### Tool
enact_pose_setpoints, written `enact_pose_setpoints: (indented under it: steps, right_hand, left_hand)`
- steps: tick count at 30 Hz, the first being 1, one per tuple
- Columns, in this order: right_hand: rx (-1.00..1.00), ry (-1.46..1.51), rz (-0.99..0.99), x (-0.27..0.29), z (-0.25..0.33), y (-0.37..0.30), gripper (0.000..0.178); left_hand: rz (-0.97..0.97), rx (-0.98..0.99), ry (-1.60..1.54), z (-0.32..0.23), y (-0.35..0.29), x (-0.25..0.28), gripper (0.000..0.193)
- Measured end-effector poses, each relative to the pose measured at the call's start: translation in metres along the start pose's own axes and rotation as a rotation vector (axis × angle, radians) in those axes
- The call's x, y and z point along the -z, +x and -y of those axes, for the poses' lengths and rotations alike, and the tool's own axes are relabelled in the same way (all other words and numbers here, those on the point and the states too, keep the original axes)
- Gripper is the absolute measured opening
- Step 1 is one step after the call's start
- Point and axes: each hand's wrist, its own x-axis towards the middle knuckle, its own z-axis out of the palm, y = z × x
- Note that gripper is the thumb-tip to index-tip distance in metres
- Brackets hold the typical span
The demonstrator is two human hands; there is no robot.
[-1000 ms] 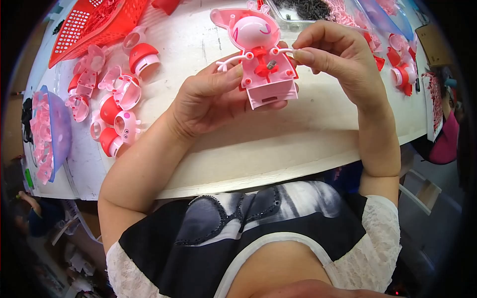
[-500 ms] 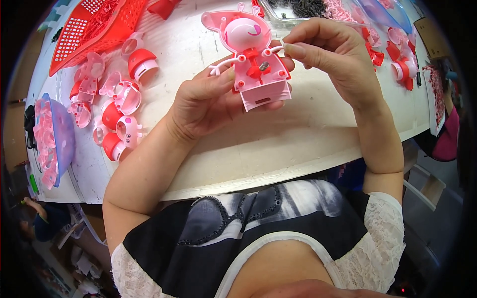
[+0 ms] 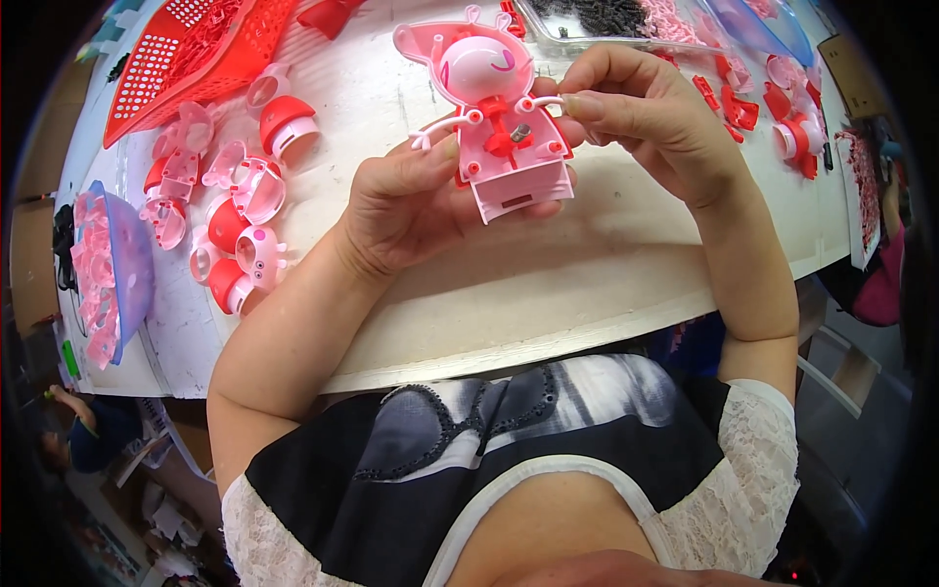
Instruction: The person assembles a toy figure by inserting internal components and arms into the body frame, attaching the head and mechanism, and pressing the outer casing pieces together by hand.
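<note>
My left hand [image 3: 411,196] is closed round a pink plastic toy shell [image 3: 504,181], its inner side turned up and its square base toward me. A rounded pink piece [image 3: 481,70] fills the head part, and red parts with a small metal piece [image 3: 521,130] sit in the body. One thin pink toy arm [image 3: 435,128] sticks out on the left, near my left thumb. On the other side, my right hand [image 3: 636,117] pinches the end of a second thin pink toy arm [image 3: 544,101], whose inner end meets a peg on the shell.
Several pink and red toy pieces [image 3: 227,225] lie on the white table [image 3: 469,293] at left, by a red perforated basket [image 3: 137,83] and a blue bowl [image 3: 135,274] of pink parts. A clear tray [image 3: 577,44] with black and pink parts stands at the back. More red pieces [image 3: 738,108] lie at right.
Both hands keep their hold on the toy shell and its thin arm. My right hand has shifted very slightly; the view has moved a little.
</note>
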Motion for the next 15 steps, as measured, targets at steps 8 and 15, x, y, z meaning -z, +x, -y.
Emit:
enact_pose_setpoints:
  steps: [8,15]
  right_hand:
    - [-0.106,0.251,0.015,-0.0004,-0.0122,0.0031,0.015]
    - [-0.11,0.269,0.001,-0.0072,-0.0094,0.0018,0.014]
  left_hand:
    - [0.048,-0.004,-0.094,0.001,0.0024,0.0044,0.086]
    - [0.082,-0.011,-0.058,0.0004,0.0006,0.0001,0.088]
